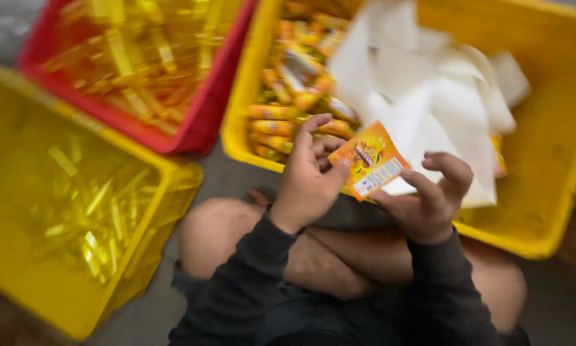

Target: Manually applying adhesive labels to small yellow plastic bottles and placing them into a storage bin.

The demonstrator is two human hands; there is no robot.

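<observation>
The orange sachet (369,160) is up in front of the person, flat side to the camera, hanging just over the near rim of the big yellow crate (544,211), and both hands are on it. The left hand (310,179) has its thumb pressed against the sachet's left edge, with the fingers curled in behind, pinching that side. The right hand (432,198) comes in from the crate's near rim, fingertips bent and closing on the sachet's lower right corner, the upper fingers arched above it. Everything is blurred, so the print on the pack is unreadable.

Inside that yellow crate, just behind the sachet, lies a loose heap of white paper sheets (429,90), and on the crate's left side there is a pile of orange sachets (294,83) of the same kind. Left of the crate stands a red crate (204,122) holding shiny gold wrappers (140,51). Further left and nearer the person sits a second yellow crate (172,186), with more gold strips (89,211) lying in it. Below the crate's near rim are the bare knees (217,237) and dark sleeves (249,275)
</observation>
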